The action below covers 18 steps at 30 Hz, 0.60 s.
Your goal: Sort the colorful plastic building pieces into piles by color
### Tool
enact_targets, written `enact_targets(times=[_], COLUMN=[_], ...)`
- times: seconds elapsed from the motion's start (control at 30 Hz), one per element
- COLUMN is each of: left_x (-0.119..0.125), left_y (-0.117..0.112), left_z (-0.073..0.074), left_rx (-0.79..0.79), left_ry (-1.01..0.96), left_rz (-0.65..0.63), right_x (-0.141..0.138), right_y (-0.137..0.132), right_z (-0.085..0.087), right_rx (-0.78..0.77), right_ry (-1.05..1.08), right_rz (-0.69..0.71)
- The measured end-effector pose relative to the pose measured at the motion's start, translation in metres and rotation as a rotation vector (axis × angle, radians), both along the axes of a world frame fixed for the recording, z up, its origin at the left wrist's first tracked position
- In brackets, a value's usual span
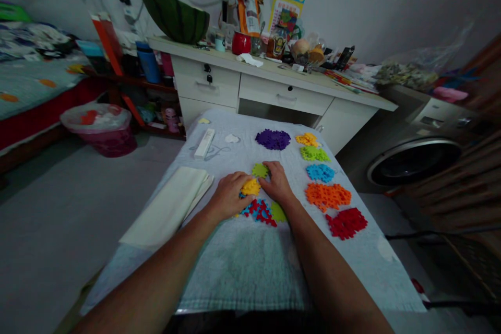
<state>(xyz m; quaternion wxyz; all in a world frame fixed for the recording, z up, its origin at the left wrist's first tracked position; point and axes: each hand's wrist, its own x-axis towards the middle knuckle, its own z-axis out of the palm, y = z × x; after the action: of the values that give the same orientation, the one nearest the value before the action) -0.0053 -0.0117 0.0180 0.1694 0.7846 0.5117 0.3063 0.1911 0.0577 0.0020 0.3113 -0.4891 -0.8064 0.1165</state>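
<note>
On the cloth-covered table, my left hand (230, 194) curls around yellow toothed plastic pieces (250, 187), its fingertips and thumb at their edges. Opposite it, my right hand (277, 183) has bent fingers at the right edge of a green toothed piece (259, 169), with the thumb close to the yellow ones. Just below my hands lies a mixed heap of red and blue pieces (261, 211). Another green piece (278, 212) rests beside that heap, next to my right wrist. My fingers partly cover what they touch.
Sorted piles run down the right side: yellow (307, 139), light green (314, 153), blue (320, 173), orange (327, 195) and red (346, 223). A purple pile (273, 139) lies farther back. On the left are a folded cream cloth (166, 209) and a white box (204, 144).
</note>
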Motion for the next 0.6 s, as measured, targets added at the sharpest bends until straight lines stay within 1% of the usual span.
enact_targets(times=[0.1,0.2,0.37,0.47,0.6], left_x=[0.0003,0.0007,0.0006,0.0004,0.0002], left_y=[0.0000,-0.0001,0.0001,0.0009,0.0017], left_z=[0.0000,0.0011,0.0024,0.0008,-0.0015], left_rx=[-0.005,-0.012,-0.023,-0.021,-0.012], left_ry=[0.001,-0.003,-0.006,-0.005,-0.007], left_rz=[0.006,0.008,0.005,0.005,0.011], right_x=[0.0015,0.0029,0.0033,0.0041,0.0057], right_y=[0.0003,0.0005,0.0002,0.0018,0.0074], right_z=[-0.0002,-0.0004,0.0003,0.0017,0.0050], right_rx=[0.027,0.021,-0.042,-0.087,-0.108], right_ry=[0.013,0.005,-0.065,-0.102,-0.153], right_rz=[-0.056,-0.086,-0.096,-0.105,-0.096])
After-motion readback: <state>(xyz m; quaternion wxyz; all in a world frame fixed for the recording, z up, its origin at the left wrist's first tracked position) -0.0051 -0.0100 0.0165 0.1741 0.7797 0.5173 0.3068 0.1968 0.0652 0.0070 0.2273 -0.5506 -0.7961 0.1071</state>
